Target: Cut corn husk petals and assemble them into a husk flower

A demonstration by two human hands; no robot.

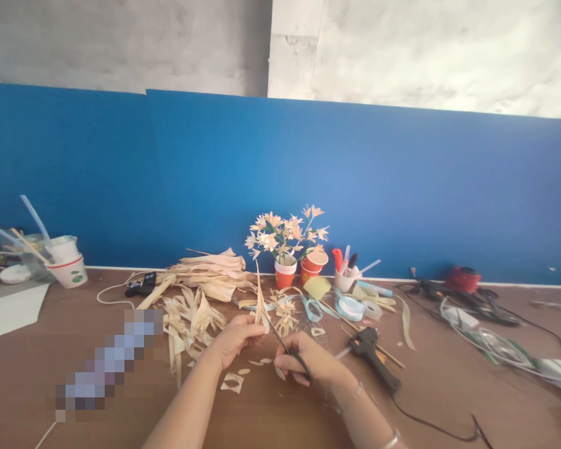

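Note:
My left hand (239,340) pinches a pale, pointed strip of dried husk (260,299), its tip standing upward. Black-handled scissors (302,365) are in my right hand (315,357), with the fingers round the handles and the blades reaching the lower part of the strip. Below the hands lie small oval cut pieces (244,371) and a square husk scrap (232,383) with a hole in it. Just beyond the hands is a cluster of petal-shaped husk pieces (286,317).
Dried husks (210,274) are heaped at left. Husk flowers (285,234) stand in paper cups (285,274) before a blue partition (355,174). A black glue gun (371,355) with a trailing cord lies at right, near ribbon rolls (350,307). Cables (500,346) spread farther right.

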